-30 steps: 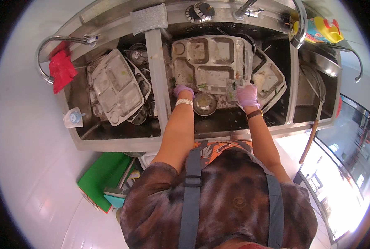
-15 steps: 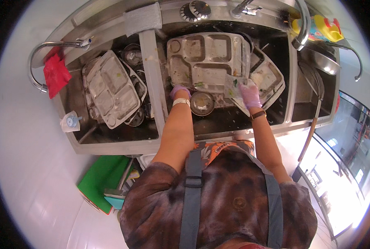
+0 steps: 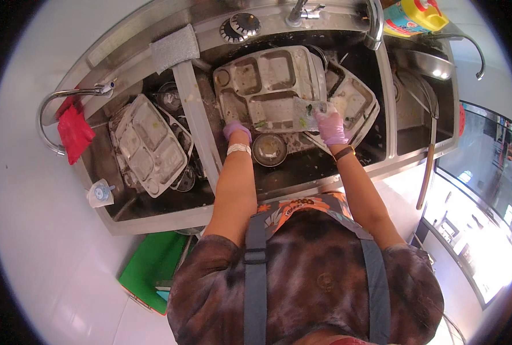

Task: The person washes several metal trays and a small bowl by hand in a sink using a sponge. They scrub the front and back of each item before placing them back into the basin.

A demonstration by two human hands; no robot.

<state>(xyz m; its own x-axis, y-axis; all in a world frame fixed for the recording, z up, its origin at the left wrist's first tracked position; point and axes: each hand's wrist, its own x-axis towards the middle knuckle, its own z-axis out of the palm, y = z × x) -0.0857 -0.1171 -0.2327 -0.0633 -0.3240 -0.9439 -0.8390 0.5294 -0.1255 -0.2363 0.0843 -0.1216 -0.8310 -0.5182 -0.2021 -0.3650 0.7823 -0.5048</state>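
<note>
In the middle sink basin lies a steel compartment tray [image 3: 276, 106], tilted and wet, with green food scraps on it. My left hand [image 3: 237, 132], in a pinkish-purple glove, grips the tray's near left corner; its fingertips are partly hidden. My right hand [image 3: 331, 127], gloved alike, presses a pale, see-through scrubbing cloth [image 3: 306, 115] with green bits on it against the tray's near right part. Beneath and to the right sits a second compartment tray [image 3: 356, 103] with food remains. A round steel bowl [image 3: 269, 150] rests between my forearms, just below the first tray.
Stacked trays [image 3: 152, 144] and bowls fill the left basin. A silvery scouring pad [image 3: 175, 49] lies on the divider. Taps [image 3: 374, 34] arch over the basins. A yellow bottle [image 3: 415, 17] stands behind the right basin, where a long-handled ladle [image 3: 431, 132] leans over the edge.
My view has turned and shifted, so the sinks appear displaced. Both hands keep nearly the same places on the tray, with the cloth still under my right hand.
</note>
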